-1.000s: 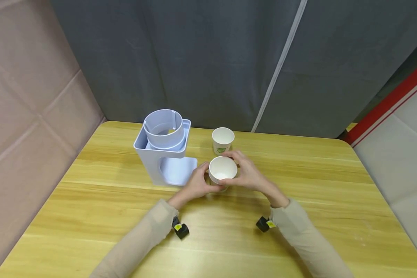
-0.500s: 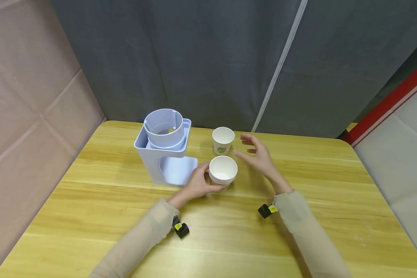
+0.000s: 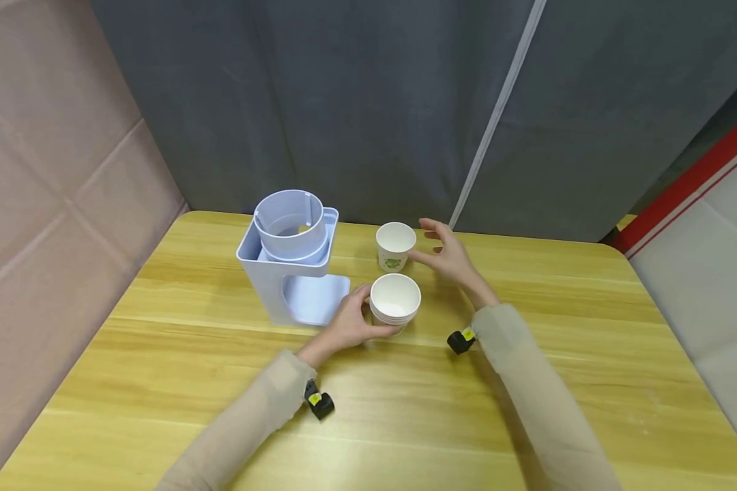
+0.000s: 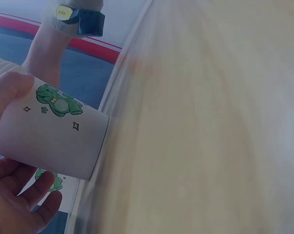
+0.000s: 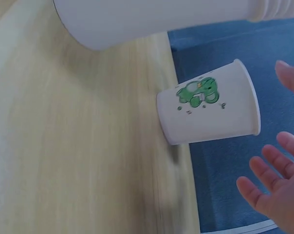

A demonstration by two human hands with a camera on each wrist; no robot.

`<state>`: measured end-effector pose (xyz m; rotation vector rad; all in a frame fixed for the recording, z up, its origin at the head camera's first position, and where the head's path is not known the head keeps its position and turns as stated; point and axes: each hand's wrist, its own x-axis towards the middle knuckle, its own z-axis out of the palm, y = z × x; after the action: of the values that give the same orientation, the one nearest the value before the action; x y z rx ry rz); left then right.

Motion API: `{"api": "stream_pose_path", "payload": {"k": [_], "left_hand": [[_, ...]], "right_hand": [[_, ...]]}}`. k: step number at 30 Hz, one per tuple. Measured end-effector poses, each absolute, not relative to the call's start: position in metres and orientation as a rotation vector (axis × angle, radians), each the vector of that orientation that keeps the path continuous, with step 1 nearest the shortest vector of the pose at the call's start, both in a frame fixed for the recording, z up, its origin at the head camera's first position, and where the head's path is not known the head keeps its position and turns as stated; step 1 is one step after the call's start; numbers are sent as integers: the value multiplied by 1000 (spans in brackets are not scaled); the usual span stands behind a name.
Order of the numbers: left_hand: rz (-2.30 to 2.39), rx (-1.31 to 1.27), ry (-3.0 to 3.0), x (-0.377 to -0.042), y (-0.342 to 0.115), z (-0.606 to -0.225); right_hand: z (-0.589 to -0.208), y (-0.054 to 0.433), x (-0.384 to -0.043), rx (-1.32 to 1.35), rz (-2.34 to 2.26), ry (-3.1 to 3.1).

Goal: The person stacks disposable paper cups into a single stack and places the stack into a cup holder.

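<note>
Nested white paper cups stand upright on the table, several rims showing one above the other. My left hand grips this stack from its left side, the thumb across the front. In the left wrist view a green cartoon animal is printed on the stack's outer cup. Just behind the stack stands a single paper cup with the same green print, also seen in the right wrist view. At that cup's right side is my right hand, fingers spread and holding nothing.
A pale lilac plastic holder with a round tube in its top stands left of the cups. A dark grey curtain hangs behind the wooden table. Padded panels close in both sides.
My right hand has let go of the cup stack and moved back, now beside the single cup. My left hand still grips the stack in place.
</note>
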<state>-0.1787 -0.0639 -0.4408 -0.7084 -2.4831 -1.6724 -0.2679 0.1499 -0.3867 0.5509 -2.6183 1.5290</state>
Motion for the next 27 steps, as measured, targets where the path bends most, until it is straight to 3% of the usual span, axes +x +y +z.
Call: {"api": "stream_pose_path", "payload": {"k": [27], "left_hand": [[-1643, -719, -2487, -175, -63, -442]], "right_hand": [[-393, 132, -292, 629, 1306, -2854]]}}
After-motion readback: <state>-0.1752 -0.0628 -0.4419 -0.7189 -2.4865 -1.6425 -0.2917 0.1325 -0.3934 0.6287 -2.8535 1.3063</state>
